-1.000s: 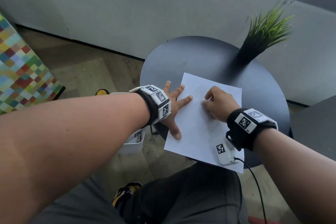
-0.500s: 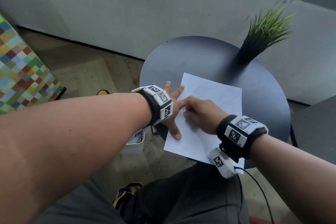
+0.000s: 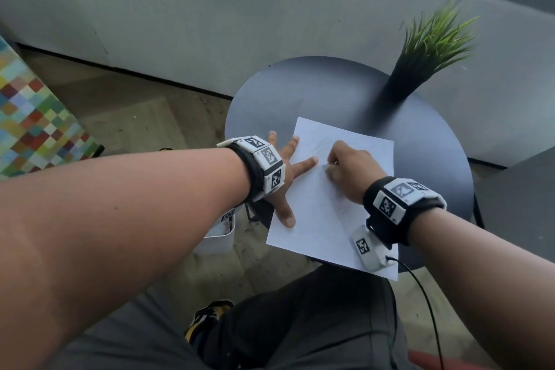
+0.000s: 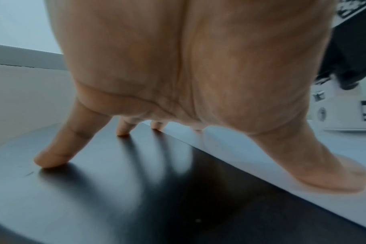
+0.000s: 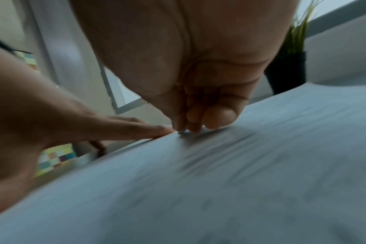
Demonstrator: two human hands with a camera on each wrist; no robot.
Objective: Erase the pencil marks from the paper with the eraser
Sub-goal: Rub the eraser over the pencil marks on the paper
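The left hand lies flat with its fingers straight and spread, the thumb and forefinger on the left edge of the paper and the other fingertips on the dark round worktop beside it, so it pins the sheet without grasping anything. Just to its right, the right hand is bunched into a tight pinch, knuckles up, its fingertips pressed to the paper close to the left forefinger. The eraser itself hardly shows; only a small pale sliver peeks out at the pinched tips in the right wrist view, so I judge the hand to be holding it there rather than see it clearly. Faint grey pencil marks show on the sheet nearer the body than the right hand, toward its wrist, and the wrist view shows streaks under the palm, though it is too blurred to read them. The step in hand looks like the rubbing itself, partway through, since marks are visible on the sheet. The next move probably calls for short strokes drawn back toward the wrist over those marks, with the left hand pressing firmly so the thin sheet does not crease or slide. A potted grass plant stands beyond the right hand, well apart from the work.
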